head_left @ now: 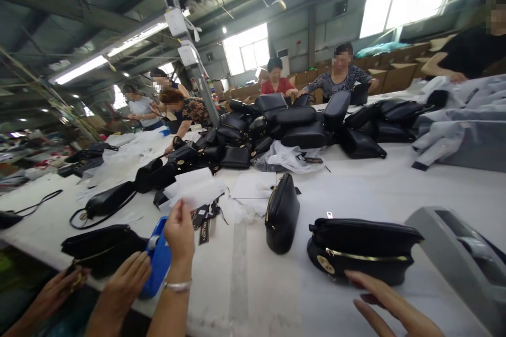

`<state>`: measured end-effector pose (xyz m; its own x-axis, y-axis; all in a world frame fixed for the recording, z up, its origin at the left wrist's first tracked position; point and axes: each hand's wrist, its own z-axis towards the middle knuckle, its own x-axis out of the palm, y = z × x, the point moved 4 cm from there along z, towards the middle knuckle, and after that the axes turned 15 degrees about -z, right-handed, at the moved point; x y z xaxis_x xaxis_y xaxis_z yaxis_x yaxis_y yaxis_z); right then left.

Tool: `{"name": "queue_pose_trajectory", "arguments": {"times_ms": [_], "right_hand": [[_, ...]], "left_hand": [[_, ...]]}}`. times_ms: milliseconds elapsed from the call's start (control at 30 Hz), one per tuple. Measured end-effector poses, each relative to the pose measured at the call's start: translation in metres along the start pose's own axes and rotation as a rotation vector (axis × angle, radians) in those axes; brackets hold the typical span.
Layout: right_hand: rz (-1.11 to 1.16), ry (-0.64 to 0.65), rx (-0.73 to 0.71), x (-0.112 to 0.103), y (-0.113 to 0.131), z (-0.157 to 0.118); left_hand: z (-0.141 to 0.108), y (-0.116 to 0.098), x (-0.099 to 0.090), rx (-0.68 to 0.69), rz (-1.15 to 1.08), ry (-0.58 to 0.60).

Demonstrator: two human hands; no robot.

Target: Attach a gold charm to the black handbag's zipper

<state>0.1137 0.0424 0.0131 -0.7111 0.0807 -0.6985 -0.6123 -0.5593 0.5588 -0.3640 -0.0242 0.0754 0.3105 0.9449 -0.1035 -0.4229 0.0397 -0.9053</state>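
Note:
My left hand (179, 229), with a bracelet at the wrist, pinches the edge of a thin white sheet (200, 185) above the table. At the lower right, my right hand (389, 300) is open, fingers apart, its fingertips at the lower edge of a black bag (363, 245) with a gold zipper and an oval gold tag. Between my hands a second black bag (282, 216) stands upright. Black printed tags (204, 230) lie just right of my left hand, and a blue holder (160, 260) is behind my left wrist.
Another person's hands (126, 279) touch a black bag (105, 247) at the lower left. A grey dispenser (454, 263) stands at the right. Piled black bags (300, 116) cross the table's middle, beside clear plastic (286, 156). Several people work beyond.

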Motion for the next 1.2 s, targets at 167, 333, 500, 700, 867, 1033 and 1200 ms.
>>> {"name": "queue_pose_trajectory", "arguments": {"times_ms": [167, 333, 500, 700, 867, 1033, 1200], "right_hand": [[0.579, 0.25, 0.112, -0.006, 0.045, 0.013], [0.593, 0.31, 0.409, -0.026, 0.029, -0.007], [0.278, 0.094, 0.606, -0.062, -0.038, -0.05], [-0.015, 0.099, 0.511, -0.059, -0.074, -0.075], [0.11, 0.148, 0.447, -0.03, -0.064, -0.069], [0.39, 0.219, 0.499, 0.003, -0.047, -0.049], [0.707, 0.256, 0.546, 0.039, -0.023, -0.029]], "left_hand": [[-0.134, -0.055, 0.03, -0.33, -0.629, 0.292], [-0.254, -0.081, 0.074, -0.577, -0.628, 0.82], [-0.282, -0.068, 0.117, -0.358, -0.544, 0.84], [-0.301, -0.042, 0.151, -0.026, -0.247, 0.611], [-0.303, -0.039, 0.149, -0.054, -0.289, 0.644], [-0.301, -0.042, 0.136, -0.189, -0.379, 0.725], [-0.303, -0.043, 0.126, -0.24, -0.415, 0.752]]}}
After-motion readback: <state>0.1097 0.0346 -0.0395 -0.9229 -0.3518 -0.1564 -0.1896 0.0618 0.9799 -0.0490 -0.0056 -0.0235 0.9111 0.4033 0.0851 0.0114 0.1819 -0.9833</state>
